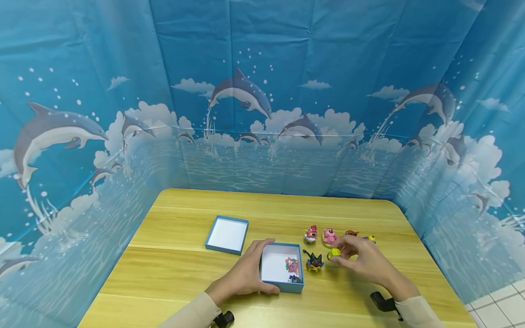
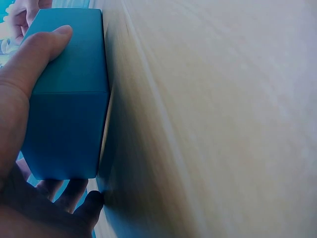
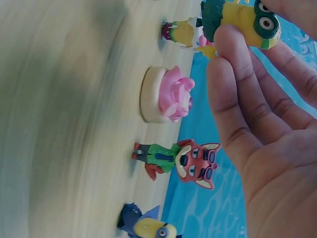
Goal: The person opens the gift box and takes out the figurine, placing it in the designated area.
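My left hand [image 1: 246, 271] grips the blue box [image 1: 272, 266] at its left side, thumb on the front wall and fingers toward the back. In the left wrist view, the thumb lies flat against the blue wall [image 2: 69, 54]. Inside the box are a pink figurine [image 1: 291, 264] and a dark one [image 1: 294, 279]. To the right of the box, my right hand [image 1: 367, 260] pinches a yellow minion figurine [image 3: 240, 22] with round goggles and a green skirt, held above the table. A black, pointy-eared figurine [image 1: 314, 261] stands between box and right hand.
A blue-rimmed white lid [image 1: 227, 234] lies behind the box to the left. Behind the right hand stand a red-and-white figurine [image 1: 311, 234], a pink bear figurine [image 1: 329, 236], a fox figurine [image 3: 163, 158] and another minion figurine [image 3: 148, 226]. A dolphin-print curtain [image 1: 254, 173] surrounds the wooden table.
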A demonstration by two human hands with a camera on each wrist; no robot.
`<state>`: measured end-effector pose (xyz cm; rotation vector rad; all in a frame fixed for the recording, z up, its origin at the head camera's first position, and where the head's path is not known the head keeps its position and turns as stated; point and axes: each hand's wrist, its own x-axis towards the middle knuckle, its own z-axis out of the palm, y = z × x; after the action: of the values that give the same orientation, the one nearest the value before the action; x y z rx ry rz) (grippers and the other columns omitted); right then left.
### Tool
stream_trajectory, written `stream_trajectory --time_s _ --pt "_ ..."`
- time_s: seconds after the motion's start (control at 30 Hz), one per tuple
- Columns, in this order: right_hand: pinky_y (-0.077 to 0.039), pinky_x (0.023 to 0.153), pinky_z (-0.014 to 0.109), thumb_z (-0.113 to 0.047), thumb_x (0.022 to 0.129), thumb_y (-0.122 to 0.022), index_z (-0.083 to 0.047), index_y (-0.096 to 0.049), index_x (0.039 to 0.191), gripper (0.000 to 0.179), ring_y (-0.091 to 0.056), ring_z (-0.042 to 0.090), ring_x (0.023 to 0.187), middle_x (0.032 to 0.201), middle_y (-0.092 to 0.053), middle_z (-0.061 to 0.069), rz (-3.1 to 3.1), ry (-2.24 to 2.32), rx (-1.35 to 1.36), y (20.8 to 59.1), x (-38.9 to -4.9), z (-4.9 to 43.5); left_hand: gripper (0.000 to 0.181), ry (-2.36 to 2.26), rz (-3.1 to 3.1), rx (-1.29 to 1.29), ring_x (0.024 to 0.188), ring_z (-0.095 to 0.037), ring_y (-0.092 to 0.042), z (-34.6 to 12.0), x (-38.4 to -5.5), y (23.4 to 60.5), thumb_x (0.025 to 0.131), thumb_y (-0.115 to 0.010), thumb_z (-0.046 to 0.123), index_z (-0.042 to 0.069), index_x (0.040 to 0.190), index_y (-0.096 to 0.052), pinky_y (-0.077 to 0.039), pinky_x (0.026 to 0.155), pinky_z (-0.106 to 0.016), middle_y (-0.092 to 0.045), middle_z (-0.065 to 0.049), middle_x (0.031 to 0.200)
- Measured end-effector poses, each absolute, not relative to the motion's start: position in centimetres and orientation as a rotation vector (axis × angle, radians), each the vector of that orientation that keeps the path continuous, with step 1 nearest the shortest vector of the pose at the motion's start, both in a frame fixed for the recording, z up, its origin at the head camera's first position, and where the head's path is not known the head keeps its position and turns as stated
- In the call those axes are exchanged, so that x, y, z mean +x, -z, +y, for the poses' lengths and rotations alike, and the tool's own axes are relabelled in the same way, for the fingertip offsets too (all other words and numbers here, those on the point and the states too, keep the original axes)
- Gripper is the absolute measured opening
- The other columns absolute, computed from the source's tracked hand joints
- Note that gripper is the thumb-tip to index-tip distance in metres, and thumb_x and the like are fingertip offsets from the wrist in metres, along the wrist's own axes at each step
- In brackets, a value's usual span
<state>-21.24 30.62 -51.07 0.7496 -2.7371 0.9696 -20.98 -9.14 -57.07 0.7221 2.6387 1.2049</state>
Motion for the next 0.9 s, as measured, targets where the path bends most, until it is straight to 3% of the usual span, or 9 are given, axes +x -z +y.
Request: stream_trajectory --time_s 0.5,0.9 --pt "-0.066 0.072 0.027 -0.022 0.098 -0.097 -0.012 -0.080 0.117 0.027 -0.068 -0.004 0.082 0.101 -0.079 -0.008 -2.761 -1.012 0.782 52.6 -21.3 31.3 0.140 -1.203 2.637 0.721 0.153 -0.028 -0.057 -9.1 -20.9 57.1 0.075 -0.109 0.058 0.025 0.185 -0.029 -0.054 0.130 -0.061 -0.047 -0.005 0.178" --pt "-0.063 0.070 0.024 -0.030 0.099 -0.096 -0.013 -0.079 0.117 0.030 -0.066 -0.004 0.081 0.098 -0.077 -0.010 -2.892 -1.008 0.710 54.1 -21.4 31.5 0.139 -1.209 2.637 0.726 0.152 -0.027 -0.057 -9.2 -20.9 57.1 0.076 -0.109 0.059 0.026 0.185 -0.030 -0.054 0.129 -0.059 -0.048 -0.004 0.177"
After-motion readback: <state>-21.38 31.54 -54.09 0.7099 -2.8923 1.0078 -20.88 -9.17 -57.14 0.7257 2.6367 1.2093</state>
